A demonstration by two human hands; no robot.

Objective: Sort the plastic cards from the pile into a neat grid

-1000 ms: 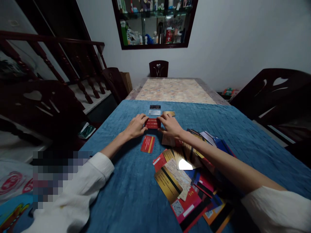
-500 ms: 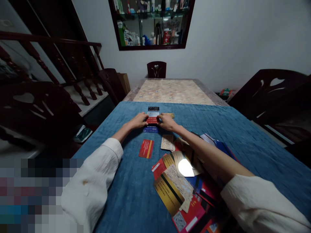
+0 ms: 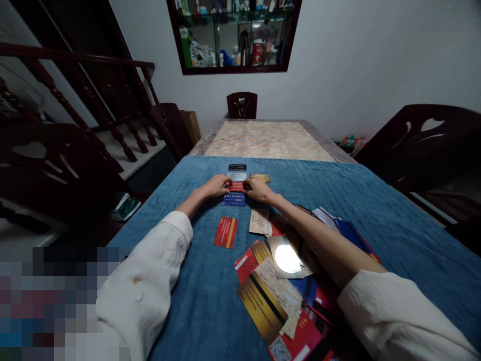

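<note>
On the far middle part of the blue cloth point(image 3: 195, 281), the left hand point(image 3: 215, 186) and right hand point(image 3: 259, 190) are clamping the opposite short ends of a red card point(image 3: 236, 187) between thumb and fingers. The card is looking flat, wide and glossy, and is showing rows of pale print too small to read. It is sitting between a pale card point(image 3: 236, 177) on its far side and a blue card point(image 3: 233, 200) on its near side. A black card point(image 3: 237, 167) is lying farthest, a gold card point(image 3: 261, 177) just beyond the right hand, and a yellow-striped red card point(image 3: 224, 232) nearer.
</note>
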